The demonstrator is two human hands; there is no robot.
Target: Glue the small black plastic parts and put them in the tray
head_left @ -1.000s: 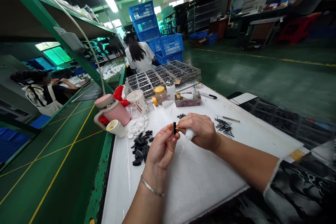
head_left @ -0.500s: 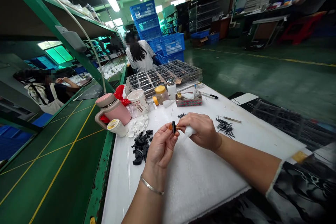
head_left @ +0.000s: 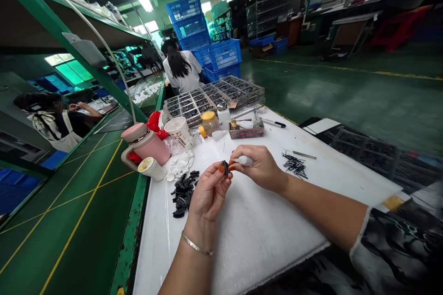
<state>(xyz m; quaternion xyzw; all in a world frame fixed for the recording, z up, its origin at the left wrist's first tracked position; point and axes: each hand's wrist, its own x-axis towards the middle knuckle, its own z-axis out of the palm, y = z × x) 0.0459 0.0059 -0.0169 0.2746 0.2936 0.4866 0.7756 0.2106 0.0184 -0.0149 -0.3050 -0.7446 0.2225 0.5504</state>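
Green steel shelving (head_left: 51, 14) runs along the left side of the room above a green floor (head_left: 79, 207) marked with yellow lines. Beyond the shelving, a co-worker (head_left: 51, 124) in a white apron works at another bench. Farther ahead, a second co-worker (head_left: 180, 71) in a white shirt has their back turned, near stacked blue plastic crates (head_left: 188, 23).

The bench is covered by a white foam sheet (head_left: 263, 239). From left to right stand a pink tumbler (head_left: 147, 144), a yellow-lidded tub (head_left: 152, 169), a red plastic bag (head_left: 154, 124), a crumpled white cloth (head_left: 179, 166), a white cup (head_left: 178, 131) and a heap of black moulded parts (head_left: 182, 193). Behind them are a clear tray of black parts (head_left: 207, 101), an amber jar (head_left: 210, 122), a patterned tin box (head_left: 245, 130) and a marker pen (head_left: 273, 122). Black pins (head_left: 295, 166) lie to the right, beside a metal file (head_left: 304, 155).

The small black part (head_left: 225, 168) sits above the foam between both hands. The left hand (head_left: 209, 193) has thumb and forefinger closed, pinching it. The right hand (head_left: 259, 168) curls closed around a white squeeze bottle (head_left: 245, 160), whose tip points at the part, though the view is too small to show whether they touch.
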